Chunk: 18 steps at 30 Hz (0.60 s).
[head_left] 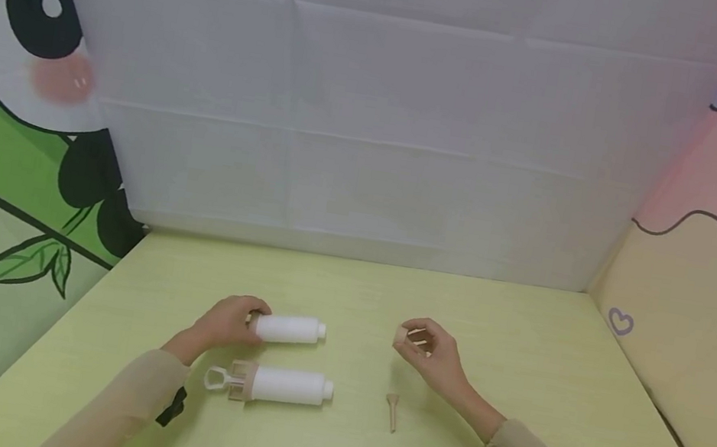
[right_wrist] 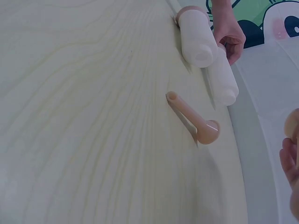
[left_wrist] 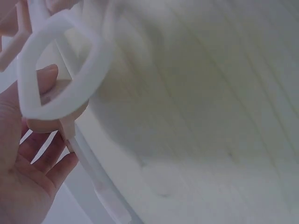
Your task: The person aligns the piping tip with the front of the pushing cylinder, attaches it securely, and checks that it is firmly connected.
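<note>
Two white syringe-like cylinders lie on their sides on the table. My left hand [head_left: 229, 321] grips the far cylinder [head_left: 288, 329] at its left end; the hand covers that end. Just nearer lies the second cylinder [head_left: 288, 386], with a beige collar [head_left: 243, 380] and a white ring handle [head_left: 215, 378]. In the left wrist view a white ring [left_wrist: 29, 93] crosses in front of the fingers. My right hand [head_left: 439, 355] pinches a small beige piece [head_left: 400, 336] above the table, partly hidden by the fingers. Below it lies a beige funnel-shaped nozzle [head_left: 391, 410], untouched.
The pale wood-grain table [head_left: 511, 316] meets a white cloth backdrop [head_left: 372, 179] at its far edge. Cartoon-printed panels stand at the left [head_left: 20, 204] and right [head_left: 701, 306]. Dark straps with devices sit on both wrists.
</note>
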Each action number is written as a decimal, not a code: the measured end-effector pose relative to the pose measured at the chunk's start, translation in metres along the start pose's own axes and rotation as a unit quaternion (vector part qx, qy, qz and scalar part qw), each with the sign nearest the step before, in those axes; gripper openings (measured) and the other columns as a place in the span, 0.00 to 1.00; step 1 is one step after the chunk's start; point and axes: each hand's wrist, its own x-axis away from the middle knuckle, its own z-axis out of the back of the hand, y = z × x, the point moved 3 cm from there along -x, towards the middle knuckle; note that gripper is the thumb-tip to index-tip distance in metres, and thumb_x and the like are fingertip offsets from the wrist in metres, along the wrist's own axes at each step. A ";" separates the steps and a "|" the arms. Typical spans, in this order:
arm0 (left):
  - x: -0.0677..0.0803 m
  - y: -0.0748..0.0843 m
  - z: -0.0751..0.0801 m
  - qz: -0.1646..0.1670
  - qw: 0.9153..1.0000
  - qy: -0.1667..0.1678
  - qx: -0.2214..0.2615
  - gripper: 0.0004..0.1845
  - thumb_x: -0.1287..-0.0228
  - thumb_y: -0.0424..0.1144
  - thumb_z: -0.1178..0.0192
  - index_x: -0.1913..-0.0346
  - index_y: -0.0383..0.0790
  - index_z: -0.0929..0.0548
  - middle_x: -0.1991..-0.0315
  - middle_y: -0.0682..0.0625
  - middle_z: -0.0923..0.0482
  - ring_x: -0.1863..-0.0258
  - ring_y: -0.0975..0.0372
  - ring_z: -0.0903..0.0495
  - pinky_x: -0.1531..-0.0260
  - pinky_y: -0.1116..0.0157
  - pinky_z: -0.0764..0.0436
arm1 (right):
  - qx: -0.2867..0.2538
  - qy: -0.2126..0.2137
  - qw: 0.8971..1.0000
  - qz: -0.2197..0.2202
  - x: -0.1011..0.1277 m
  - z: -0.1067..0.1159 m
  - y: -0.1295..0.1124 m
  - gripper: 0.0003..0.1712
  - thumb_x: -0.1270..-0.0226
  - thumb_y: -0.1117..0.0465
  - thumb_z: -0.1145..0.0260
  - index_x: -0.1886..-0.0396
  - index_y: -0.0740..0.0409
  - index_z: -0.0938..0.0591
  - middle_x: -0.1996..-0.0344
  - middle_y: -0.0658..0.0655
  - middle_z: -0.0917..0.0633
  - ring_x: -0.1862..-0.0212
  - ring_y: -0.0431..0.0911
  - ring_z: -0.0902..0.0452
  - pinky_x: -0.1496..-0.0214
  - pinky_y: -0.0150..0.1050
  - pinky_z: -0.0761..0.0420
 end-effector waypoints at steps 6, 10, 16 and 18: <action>-0.001 0.013 0.008 -0.021 0.999 0.022 -0.015 0.22 0.60 0.36 0.29 0.57 0.36 0.19 0.60 0.47 0.20 0.65 0.59 0.24 0.69 0.63 0.24 | -0.010 -0.011 1.000 -0.014 0.000 -0.003 0.000 0.14 0.44 0.70 0.35 0.58 0.68 0.23 0.63 0.64 0.21 0.64 0.48 0.23 0.64 0.33 0.21; -0.003 0.026 0.018 -0.039 0.998 0.038 -0.012 0.22 0.59 0.37 0.29 0.56 0.37 0.19 0.58 0.47 0.20 0.63 0.58 0.23 0.69 0.64 0.23 | -0.011 -0.021 0.999 -0.023 0.000 -0.005 -0.002 0.14 0.44 0.69 0.35 0.57 0.67 0.23 0.62 0.65 0.21 0.64 0.49 0.22 0.63 0.33 0.22; -0.007 0.044 0.030 -0.062 0.997 0.047 -0.007 0.22 0.58 0.37 0.29 0.55 0.38 0.20 0.57 0.47 0.21 0.61 0.57 0.23 0.68 0.65 0.22 | -0.020 -0.024 0.999 -0.027 -0.002 -0.007 -0.004 0.14 0.43 0.69 0.36 0.56 0.67 0.23 0.61 0.65 0.21 0.63 0.50 0.23 0.64 0.33 0.22; -0.008 0.050 0.032 -0.065 0.997 0.050 0.000 0.22 0.58 0.36 0.29 0.55 0.38 0.20 0.57 0.47 0.21 0.60 0.56 0.22 0.67 0.65 0.21 | -0.020 -0.025 0.999 -0.026 -0.004 -0.008 -0.005 0.14 0.43 0.69 0.36 0.56 0.67 0.23 0.61 0.64 0.21 0.62 0.51 0.23 0.64 0.33 0.21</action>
